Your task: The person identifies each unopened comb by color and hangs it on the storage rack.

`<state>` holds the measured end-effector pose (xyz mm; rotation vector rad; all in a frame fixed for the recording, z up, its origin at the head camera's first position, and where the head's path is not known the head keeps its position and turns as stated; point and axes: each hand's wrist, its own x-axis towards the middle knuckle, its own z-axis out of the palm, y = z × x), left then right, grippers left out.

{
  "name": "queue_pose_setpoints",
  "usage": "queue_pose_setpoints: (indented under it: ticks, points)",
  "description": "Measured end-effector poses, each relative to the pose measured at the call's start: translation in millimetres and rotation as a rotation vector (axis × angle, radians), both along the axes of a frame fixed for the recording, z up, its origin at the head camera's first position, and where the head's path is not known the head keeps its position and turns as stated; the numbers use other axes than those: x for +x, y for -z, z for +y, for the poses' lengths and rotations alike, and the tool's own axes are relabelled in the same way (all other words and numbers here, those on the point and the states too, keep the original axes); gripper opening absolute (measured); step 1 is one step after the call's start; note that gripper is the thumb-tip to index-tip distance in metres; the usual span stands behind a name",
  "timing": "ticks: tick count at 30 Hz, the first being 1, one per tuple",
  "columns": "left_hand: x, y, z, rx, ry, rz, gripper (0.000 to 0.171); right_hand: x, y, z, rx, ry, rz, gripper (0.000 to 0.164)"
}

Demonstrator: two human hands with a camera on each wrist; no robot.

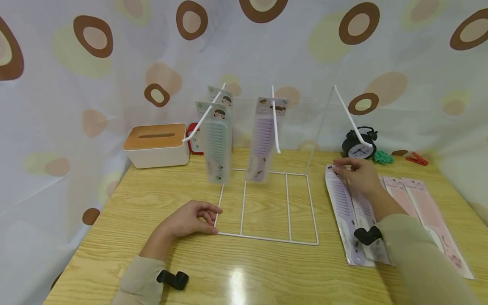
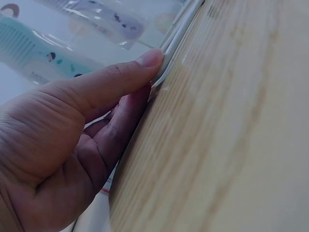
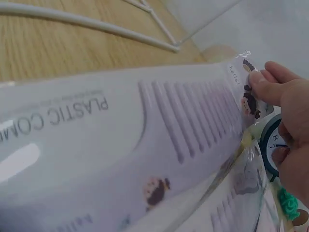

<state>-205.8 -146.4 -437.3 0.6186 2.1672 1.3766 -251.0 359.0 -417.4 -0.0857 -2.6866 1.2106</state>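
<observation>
my left hand (image 1: 192, 218) pinches the white rack (image 1: 267, 238) at its near left corner. my right hand (image 1: 360, 176) pinches the top edge of a purple comb pack (image 1: 341, 207), right of the rack; a strip of table (image 1: 325, 220) shows between their facing edges.

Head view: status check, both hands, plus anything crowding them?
Left hand gripping white wire rack, near left corner. Right hand pinching top end of flat purple plastic comb in clear packaging. Second purple comb pack close alongside it.
</observation>
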Motion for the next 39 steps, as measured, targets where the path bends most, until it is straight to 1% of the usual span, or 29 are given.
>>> queue_pose_setpoints:
  ticks: [4, 8, 10, 11, 13, 15, 17, 20, 23, 25, 27, 29, 30, 33, 35, 39]
  points:
    - [0.2, -1.5, 1, 0.0, 0.005, 0.007, 0.052, 5.1, -13.0, 1, -0.092, 0.024, 0.011, 0.053]
    - [-0.5, -1.6, 1, 0.0, 0.01, 0.004, 0.052, 15.1, -26.1, 1, -0.191, 0.042, -0.023, 0.058]
    - [-0.8, -1.5, 1, 0.0, 0.011, 0.001, 0.052, 21.3, -33.3, 1, -0.238, 0.047, -0.027, 0.057]
    - [-1.0, -1.3, 1, -0.003, 0.01, 0.0, 0.052, 24.9, -37.5, 0, -0.282, 0.043, -0.026, 0.055]
    - [-1.2, -1.3, 2, -0.004, 0.01, 0.0, 0.052, 33.1, -46.4, -2, -0.401, 0.029, -0.02, 0.05]
    - [-1.2, -1.5, 2, 0.0, 0.013, -0.003, 0.052, 42.6, -55.4, -5, -0.553, -0.008, -0.01, 0.045]
    - [-1.1, -1.9, 2, 0.001, 0.016, -0.004, 0.052, 53.1, -63.7, -9, -0.707, -0.076, 0.005, 0.04]
    - [-1.0, -2.3, 1, 0.003, 0.02, -0.002, 0.053, 69.9, -74.4, -20, -0.9, -0.198, 0.066, 0.03]
    - [-1.1, -2.2, 0, 0.0, 0.018, 0.007, 0.053, 85.5, -82.5, -36, -1.056, -0.311, 0.154, 0.026]
    - [-1.1, -1.9, -1, -0.001, 0.016, 0.012, 0.053, 94.5, -87.0, -48, -1.13, -0.373, 0.215, 0.027]
    - [-1.0, -1.4, -2, 0.001, 0.016, 0.009, 0.053, 102.1, -90.2, -59, -1.159, -0.428, 0.259, 0.03]
    - [-0.9, -0.9, -2, 0.007, 0.018, 0.005, 0.054, 108.6, -93.3, -69, -1.175, -0.486, 0.283, 0.032]
    - [-0.8, -0.5, -1, 0.007, 0.019, 0.004, 0.054, 111.4, -94.5, -73, -1.183, -0.52, 0.286, 0.034]
    - [-0.5, 0.4, -1, 0.009, 0.02, 0.004, 0.054, 117.9, -98.2, -86, -1.201, -0.588, 0.274, 0.036]
    - [-0.2, 0.2, -1, 0.006, 0.016, 0.002, 0.054, 121.1, -101.2, -96, -1.197, -0.61, 0.265, 0.037]
    - [0.2, -1.3, -1, 0.002, 0.013, 0.006, 0.054, 124.7, -111.6, -118, -1.16, -0.592, 0.238, 0.035]
